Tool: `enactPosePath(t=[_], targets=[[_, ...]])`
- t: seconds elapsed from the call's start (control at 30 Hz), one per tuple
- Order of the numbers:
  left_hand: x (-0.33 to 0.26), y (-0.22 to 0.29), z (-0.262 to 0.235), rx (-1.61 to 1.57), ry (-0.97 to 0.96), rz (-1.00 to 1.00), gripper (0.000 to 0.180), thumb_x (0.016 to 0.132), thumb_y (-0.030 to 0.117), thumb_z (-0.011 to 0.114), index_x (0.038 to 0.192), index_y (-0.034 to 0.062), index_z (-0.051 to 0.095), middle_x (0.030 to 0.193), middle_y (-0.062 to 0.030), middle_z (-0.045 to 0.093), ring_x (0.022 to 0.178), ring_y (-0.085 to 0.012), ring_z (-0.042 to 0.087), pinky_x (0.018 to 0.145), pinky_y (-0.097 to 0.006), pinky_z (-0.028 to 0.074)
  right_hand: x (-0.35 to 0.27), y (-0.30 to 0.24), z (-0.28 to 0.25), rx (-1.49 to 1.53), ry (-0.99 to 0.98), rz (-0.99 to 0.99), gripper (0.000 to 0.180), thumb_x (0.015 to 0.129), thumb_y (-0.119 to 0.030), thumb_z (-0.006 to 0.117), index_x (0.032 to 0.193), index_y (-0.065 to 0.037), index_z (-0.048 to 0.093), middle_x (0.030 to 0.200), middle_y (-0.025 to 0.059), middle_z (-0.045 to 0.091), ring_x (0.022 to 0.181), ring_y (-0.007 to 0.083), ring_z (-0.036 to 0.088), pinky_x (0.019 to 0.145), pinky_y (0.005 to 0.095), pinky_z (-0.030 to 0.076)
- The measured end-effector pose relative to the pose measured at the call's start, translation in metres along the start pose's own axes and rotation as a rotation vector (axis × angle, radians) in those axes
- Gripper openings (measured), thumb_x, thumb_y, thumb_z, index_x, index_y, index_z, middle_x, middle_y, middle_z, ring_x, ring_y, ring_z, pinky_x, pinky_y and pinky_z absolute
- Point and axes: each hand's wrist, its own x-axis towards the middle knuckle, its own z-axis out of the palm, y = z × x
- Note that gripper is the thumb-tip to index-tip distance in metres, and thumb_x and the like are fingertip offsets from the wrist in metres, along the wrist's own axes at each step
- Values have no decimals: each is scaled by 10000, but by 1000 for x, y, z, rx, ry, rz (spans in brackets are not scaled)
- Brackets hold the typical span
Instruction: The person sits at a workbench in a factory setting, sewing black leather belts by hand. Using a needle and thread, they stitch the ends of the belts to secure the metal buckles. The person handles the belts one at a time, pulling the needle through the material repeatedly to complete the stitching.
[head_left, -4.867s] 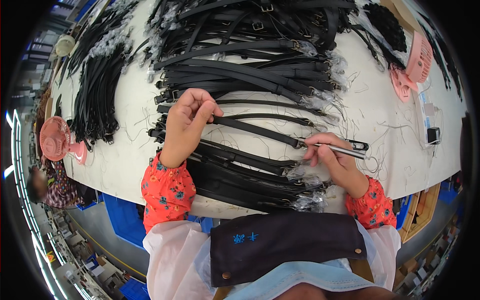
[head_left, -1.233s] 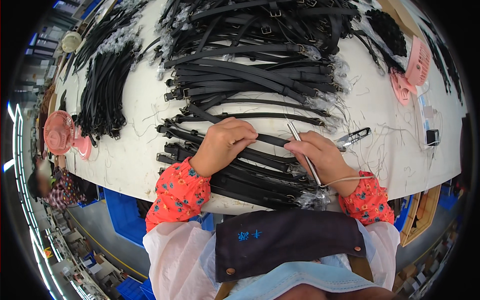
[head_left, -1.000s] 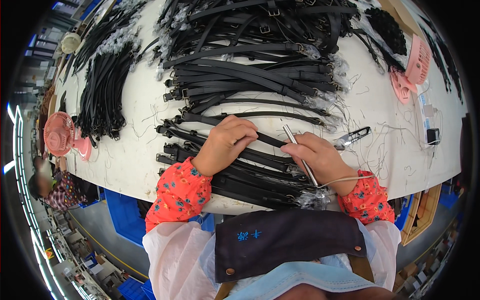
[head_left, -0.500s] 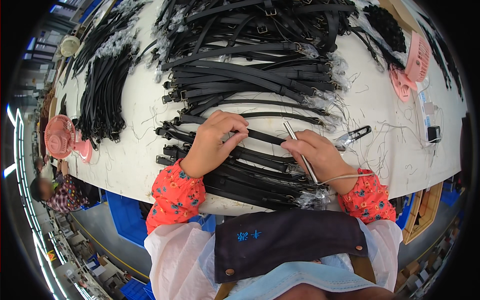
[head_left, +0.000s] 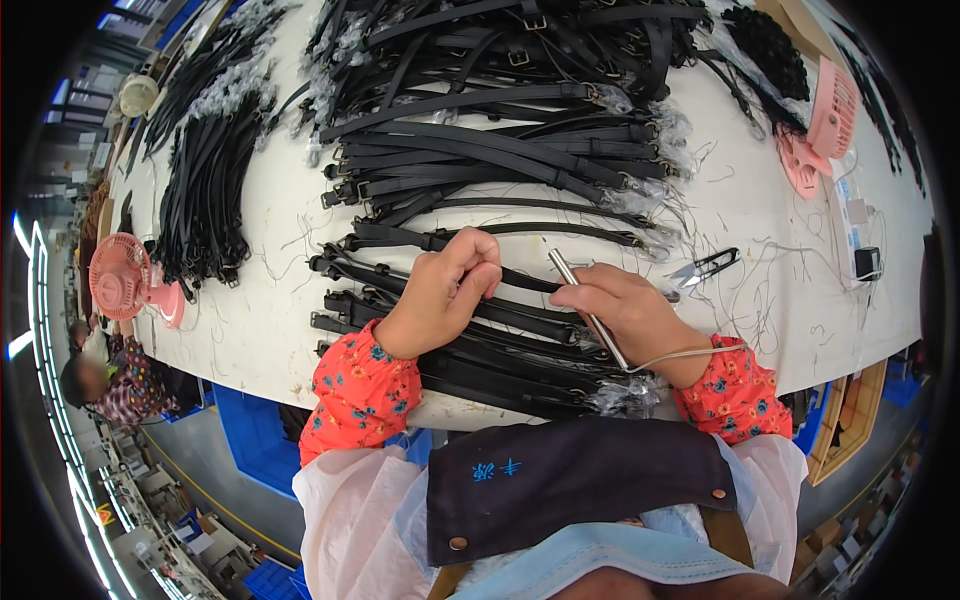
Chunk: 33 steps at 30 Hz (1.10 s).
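My left hand (head_left: 445,292) is curled closed at a black strap (head_left: 527,281), which comes out from behind its fingers and runs to the right hand. Whatever lies inside the left fist is hidden. My right hand (head_left: 628,308) grips a slim silver pen-shaped tool (head_left: 590,310) with a pale cord trailing from its lower end. The tool's upper tip stands just above the strap, slanting up to the left; I cannot tell whether it touches. Below and around both hands lie black buckled straps (head_left: 510,375) in a layered row.
Heaped straps (head_left: 440,60) cover the far table (head_left: 285,210); another bundle (head_left: 205,190) lies left. Thread snips (head_left: 708,265) sit right of my hand. Pink fans (head_left: 120,272) stand at both sides, with a power strip (head_left: 850,225) at right. A person (head_left: 115,380) sits beyond the left edge.
My left hand has shifted slightly right and down, its fingers curled tighter. The right hand and the silver tool have moved a little left.
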Motion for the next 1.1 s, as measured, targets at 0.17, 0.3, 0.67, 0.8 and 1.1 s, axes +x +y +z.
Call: enactPosePath(t=[0.17, 0.3, 0.67, 0.8, 1.1], targets=[[-11, -17, -62, -41, 546, 26, 54, 1061, 79, 531, 1062, 25, 541, 825, -13, 636, 773, -76, 583, 706, -236, 471, -15, 15, -6, -61, 72, 70, 350, 805, -5, 689, 1143, -89, 667, 1058, 148, 678, 949, 365, 683, 793, 422, 577], [-30, -11, -125, 1256, 1006, 229, 307, 930, 11, 625, 1236, 42, 614, 1300, -169, 641, 1186, -291, 593, 1031, -411, 431, 1, 1, -1, -43, 35, -43, 351, 806, -7, 702, 1145, -92, 669, 1050, 131, 677, 941, 343, 687, 783, 416, 577], [17, -2, 27, 599, -11, 451, 241, 812, 17, 755, 1048, 52, 718, 979, -63, 723, 902, -290, 668, 818, -405, 528, -17, 6, -26, -200, 76, -26, 339, 808, -43, 708, 1141, -96, 680, 1155, 91, 714, 1006, 312, 685, 875, 413, 544], [18, 2, -1, 950, 219, 529, 238, 759, -30, 711, 980, 57, 719, 976, -53, 694, 875, -265, 665, 786, -371, 529, -42, 16, -35, -241, 139, 81, 306, 825, -46, 713, 1125, -99, 683, 1144, 90, 725, 1020, 314, 686, 867, 406, 545], [11, 5, 8, 462, -1, 144, 358, 844, 33, 776, 1182, 44, 660, 1143, -108, 616, 874, -286, 660, 747, -367, 555, -35, 15, -25, -225, 138, 1, 292, 834, -54, 725, 1121, -92, 686, 989, 87, 669, 898, 306, 645, 793, 401, 524]])
